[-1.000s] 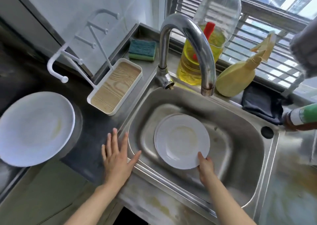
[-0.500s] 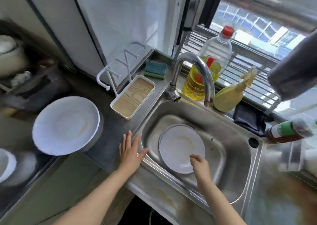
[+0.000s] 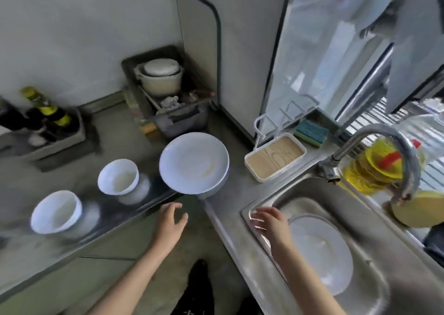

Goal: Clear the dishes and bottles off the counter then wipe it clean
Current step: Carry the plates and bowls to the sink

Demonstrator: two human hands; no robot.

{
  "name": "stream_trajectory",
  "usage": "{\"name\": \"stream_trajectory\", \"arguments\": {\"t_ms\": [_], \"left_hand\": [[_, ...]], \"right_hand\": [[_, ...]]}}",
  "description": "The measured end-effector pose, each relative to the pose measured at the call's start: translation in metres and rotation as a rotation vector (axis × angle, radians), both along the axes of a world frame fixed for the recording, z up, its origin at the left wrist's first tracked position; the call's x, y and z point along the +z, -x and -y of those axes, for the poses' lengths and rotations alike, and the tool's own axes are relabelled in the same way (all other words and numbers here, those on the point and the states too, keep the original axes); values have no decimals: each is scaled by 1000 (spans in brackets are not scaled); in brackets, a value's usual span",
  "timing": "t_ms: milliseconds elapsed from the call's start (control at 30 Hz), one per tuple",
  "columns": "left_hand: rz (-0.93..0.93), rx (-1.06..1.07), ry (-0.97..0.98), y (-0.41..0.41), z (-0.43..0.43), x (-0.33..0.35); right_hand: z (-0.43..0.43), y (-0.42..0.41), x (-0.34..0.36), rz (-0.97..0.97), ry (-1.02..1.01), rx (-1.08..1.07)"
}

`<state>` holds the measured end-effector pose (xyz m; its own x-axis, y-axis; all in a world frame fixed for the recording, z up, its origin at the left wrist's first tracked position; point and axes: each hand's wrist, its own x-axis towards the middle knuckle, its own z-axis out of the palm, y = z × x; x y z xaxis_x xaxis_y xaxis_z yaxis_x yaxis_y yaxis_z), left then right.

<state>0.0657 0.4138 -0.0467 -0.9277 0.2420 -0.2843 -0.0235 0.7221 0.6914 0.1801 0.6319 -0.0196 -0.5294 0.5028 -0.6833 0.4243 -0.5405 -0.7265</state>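
We see plate (image 3: 322,249) in sink (image 3: 324,194); right grip (image 3: 269,221) released, empty, over sink's left rim. Left grip (image 3: 171,221) released, empty, near big plate (image 3: 194,163) at bench (image 3: 115,134) edge; bowl (image 3: 119,176), second bowl (image 3: 56,211) further left. Risk: hasty reach nudges big plate off edge.

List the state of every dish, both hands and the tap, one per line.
right plate, lying flat in the sink
left plate, right way up on the counter, smeared
near bowl, upright on the counter
far bowl, upright on the counter
left hand, open, holding nothing
right hand, open, holding nothing
tap, no water seen running
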Motion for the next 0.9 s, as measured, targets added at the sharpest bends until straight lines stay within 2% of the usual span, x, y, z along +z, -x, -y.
{"name": "stream_trajectory", "arguments": {"t_ms": [133,333,467,633,733,833,900], "left_hand": [[-58,-52,113,45,27,-10],[-55,-272,284,78,53,-38],[-138,-454,340,74,71,-51],[-115,-507,425,80,74,-56],[-122,-475,417,82,69,-50],[-76,-407,315,91,66,-47],[-110,-391,260,99,67,-43]], "right_hand": [[23,51,5,26,-4,23],[66,119,-15,144,67,-57],[82,148,-24,175,164,-203],[91,166,-25,153,142,-321],[94,161,-30,108,190,-373],[92,141,-30,104,204,-411],[88,117,-26,110,192,-434]]}}
